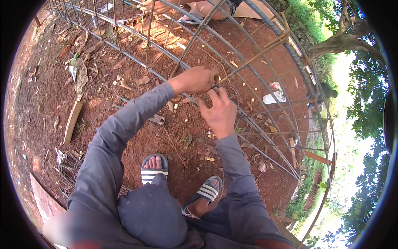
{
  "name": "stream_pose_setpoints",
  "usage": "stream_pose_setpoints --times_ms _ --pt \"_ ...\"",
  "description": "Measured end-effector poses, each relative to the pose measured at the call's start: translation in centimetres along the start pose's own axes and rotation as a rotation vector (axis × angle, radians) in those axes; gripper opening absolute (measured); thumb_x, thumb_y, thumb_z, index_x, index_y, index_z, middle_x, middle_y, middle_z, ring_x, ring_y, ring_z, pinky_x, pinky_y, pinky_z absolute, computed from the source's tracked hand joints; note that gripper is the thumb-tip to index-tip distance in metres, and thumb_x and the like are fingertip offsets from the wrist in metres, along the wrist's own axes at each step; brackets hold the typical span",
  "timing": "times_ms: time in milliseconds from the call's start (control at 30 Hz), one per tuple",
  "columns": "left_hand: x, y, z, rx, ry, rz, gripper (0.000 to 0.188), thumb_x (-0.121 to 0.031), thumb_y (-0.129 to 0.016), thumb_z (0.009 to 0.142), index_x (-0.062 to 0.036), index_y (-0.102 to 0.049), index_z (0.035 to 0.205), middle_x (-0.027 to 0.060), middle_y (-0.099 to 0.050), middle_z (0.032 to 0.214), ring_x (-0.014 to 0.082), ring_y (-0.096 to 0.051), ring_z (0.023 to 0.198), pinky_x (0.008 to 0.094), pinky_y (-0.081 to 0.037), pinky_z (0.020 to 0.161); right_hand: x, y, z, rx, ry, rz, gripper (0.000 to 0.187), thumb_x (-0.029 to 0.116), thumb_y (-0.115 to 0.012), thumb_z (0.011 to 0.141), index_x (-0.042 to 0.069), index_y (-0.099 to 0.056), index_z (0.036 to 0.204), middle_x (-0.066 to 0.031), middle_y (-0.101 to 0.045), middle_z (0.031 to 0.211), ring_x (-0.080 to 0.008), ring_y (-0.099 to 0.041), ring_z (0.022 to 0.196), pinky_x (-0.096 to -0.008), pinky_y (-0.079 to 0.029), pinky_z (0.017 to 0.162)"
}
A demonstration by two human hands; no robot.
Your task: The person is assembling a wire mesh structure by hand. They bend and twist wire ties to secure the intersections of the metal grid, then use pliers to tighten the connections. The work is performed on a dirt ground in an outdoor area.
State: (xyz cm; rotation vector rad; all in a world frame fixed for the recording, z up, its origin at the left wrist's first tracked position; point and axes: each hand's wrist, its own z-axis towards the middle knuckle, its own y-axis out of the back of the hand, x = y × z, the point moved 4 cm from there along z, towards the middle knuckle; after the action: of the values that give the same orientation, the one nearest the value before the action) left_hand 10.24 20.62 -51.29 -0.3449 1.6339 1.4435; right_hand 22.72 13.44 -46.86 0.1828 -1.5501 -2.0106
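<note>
A cage of grey steel rebar (253, 121) with thinner cross bars stretches across the far side, in front of me. My left hand (194, 79) is closed at a crossing of the bars, its fingertips pinched together; what they hold is too small to see. Just right of it and nearer, my right hand (219, 113) has thumb and fingers curled at the same crossing, and its grip is partly hidden. Under my left forearm lies a tool with a grey metal head (156, 119) and what look like teal handles (121, 102); the forearm hides its middle.
Another person's hand (154, 6) is at the cage's far end. A short wooden board (73, 123) and bent wire (71, 171) lie at left on red soil with dry leaves. Inside the cage is a white container (274, 97). My sandalled feet (155, 167) stand close by.
</note>
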Motion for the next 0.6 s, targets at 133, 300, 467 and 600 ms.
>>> stream_pose_setpoints --times_ms 133,300,467,600 --pt "-0.5 0.7 -4.1 -0.630 -0.143 -0.068 0.022 0.001 -0.049 0.083 -0.0015 -0.060 0.102 0.0185 -0.068 0.086 0.0349 -0.068 0.085 0.0455 -0.054 0.078 0.3 0.7 0.8 0.085 0.011 0.027 0.031 0.036 -0.073 0.084 0.009 -0.072 0.100 -0.0149 -0.069 0.094 -0.0359 -0.070 0.078 -0.0440 -0.055 0.063" --pt "-0.2 -1.9 -9.6 -0.521 0.380 -0.758 0.025 0.000 -0.051 0.086 0.0016 -0.059 0.110 0.0119 -0.063 0.093 0.0205 -0.068 0.077 0.0308 -0.057 0.066 0.5 1.8 3.1 0.278 -0.055 0.075 0.031 0.040 -0.065 0.092 0.010 -0.074 0.093 -0.0173 -0.064 0.065 -0.0378 -0.066 0.066 -0.0447 -0.052 0.059" --pt "-1.4 -5.0 -9.4 -0.490 0.331 -1.171 0.034 -0.006 -0.055 0.092 0.0060 -0.051 0.123 0.0081 -0.053 0.097 0.0191 -0.069 0.086 0.0295 -0.060 0.069 0.0 2.1 5.0 0.434 0.063 0.039 0.016 0.025 -0.061 0.094 0.015 -0.070 0.103 -0.0207 -0.066 0.071 -0.0405 -0.067 0.072 -0.0494 -0.054 0.063" --pt "-0.2 -5.6 -9.8 -0.522 0.470 -1.495 0.037 -0.004 -0.046 0.093 0.0057 -0.045 0.129 0.0161 -0.056 0.115 0.0270 -0.067 0.103 0.0351 -0.060 0.078 0.1 1.0 4.7 0.489 0.341 -0.137 0.024 0.012 -0.064 0.084 0.018 -0.068 0.106 -0.0170 -0.067 0.072 -0.0371 -0.069 0.073 -0.0477 -0.055 0.064"
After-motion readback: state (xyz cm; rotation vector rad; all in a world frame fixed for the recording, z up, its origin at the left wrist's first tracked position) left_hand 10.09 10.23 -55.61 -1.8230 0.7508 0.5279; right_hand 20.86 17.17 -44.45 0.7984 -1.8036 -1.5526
